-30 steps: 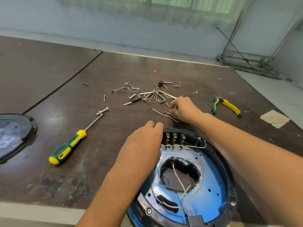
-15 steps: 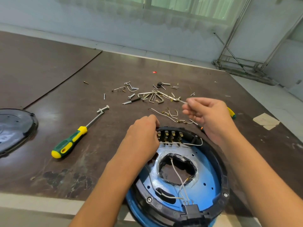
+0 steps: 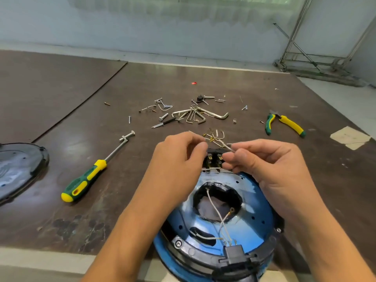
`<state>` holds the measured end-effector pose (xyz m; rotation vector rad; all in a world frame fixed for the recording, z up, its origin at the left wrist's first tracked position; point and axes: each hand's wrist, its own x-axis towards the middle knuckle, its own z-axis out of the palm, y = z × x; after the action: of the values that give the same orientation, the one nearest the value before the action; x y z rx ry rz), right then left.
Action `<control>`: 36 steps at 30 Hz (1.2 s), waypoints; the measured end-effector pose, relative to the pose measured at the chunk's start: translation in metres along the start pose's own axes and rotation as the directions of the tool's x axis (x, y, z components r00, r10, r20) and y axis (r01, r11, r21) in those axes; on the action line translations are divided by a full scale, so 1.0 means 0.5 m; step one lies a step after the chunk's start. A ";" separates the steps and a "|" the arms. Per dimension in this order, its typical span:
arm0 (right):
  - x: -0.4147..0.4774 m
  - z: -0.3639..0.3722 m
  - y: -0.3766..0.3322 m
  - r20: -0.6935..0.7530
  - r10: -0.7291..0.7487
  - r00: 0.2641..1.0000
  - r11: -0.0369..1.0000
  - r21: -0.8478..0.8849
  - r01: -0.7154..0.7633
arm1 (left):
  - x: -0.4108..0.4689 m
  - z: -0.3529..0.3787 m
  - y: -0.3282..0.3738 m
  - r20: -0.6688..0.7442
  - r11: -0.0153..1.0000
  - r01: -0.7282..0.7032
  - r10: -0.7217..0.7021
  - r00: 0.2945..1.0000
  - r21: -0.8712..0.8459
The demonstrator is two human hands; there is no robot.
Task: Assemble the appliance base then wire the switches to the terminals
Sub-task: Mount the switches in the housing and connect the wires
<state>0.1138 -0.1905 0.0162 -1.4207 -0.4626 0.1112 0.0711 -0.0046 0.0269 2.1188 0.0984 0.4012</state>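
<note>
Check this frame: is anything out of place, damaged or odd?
The blue base overhangs the table's near edge. Its centre hole has a ragged rim, with a ring-terminal wire loose inside. Screws and hex keys lie scattered beyond the left hand and right hand, which pinch a thin wire.

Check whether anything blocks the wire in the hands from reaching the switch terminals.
Nothing visible does. The wire, pinched between the left hand and right hand, sits just above the switch terminals on the far rim of the base. Only the left hand's fingers overlap the terminals' left side.
</note>
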 end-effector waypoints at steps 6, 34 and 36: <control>-0.006 -0.001 0.011 0.186 0.002 0.983 1.000 -0.010 0.000 | -0.009 0.009 0.033 0.052 0.679 0.179 -0.204 0.978 -0.712; 0.017 0.020 0.009 0.303 -0.183 0.935 0.558 -0.751 0.352 | 0.008 -0.039 -0.009 0.267 0.991 -0.018 0.053 0.962 -0.132; 0.016 0.017 0.008 0.298 -0.200 0.933 0.574 -0.736 0.358 | 0.009 -0.037 -0.007 0.267 0.992 -0.008 0.041 0.963 -0.123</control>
<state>0.1188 -0.1790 0.0149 -2.1946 -0.9720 -0.2674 0.0695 0.0131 0.0342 2.0357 -0.1075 0.1270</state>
